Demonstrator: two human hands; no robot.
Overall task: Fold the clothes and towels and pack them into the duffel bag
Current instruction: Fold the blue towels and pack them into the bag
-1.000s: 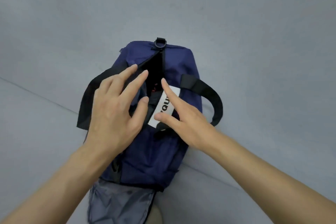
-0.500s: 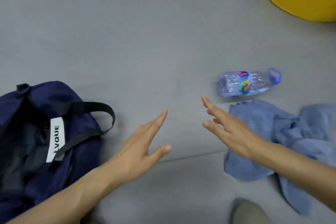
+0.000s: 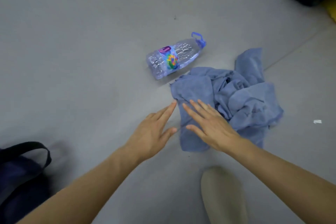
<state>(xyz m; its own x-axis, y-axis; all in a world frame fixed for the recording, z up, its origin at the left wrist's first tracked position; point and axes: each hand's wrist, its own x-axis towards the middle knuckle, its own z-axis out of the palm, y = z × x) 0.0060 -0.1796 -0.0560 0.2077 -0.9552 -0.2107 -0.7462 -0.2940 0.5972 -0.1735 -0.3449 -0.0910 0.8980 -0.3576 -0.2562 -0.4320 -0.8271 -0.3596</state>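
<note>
Grey floor point(image 3: 72, 60) bears our crumpled blue towel point(image 3: 251, 100) (soft, limp); left hand point(image 3: 152, 132) and right hand point(image 3: 209, 125) spread, empty; we'd pinch corners.

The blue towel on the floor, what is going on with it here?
A person stretches both open hands toward the crumpled towel on the grey floor. The right hand is over its near corner, the left hand beside its edge; neither grips it. The towel is not yet folded. A plastic bottle lies on its side just behind it, and the dark duffel bag sits apart at the lower left.
</note>
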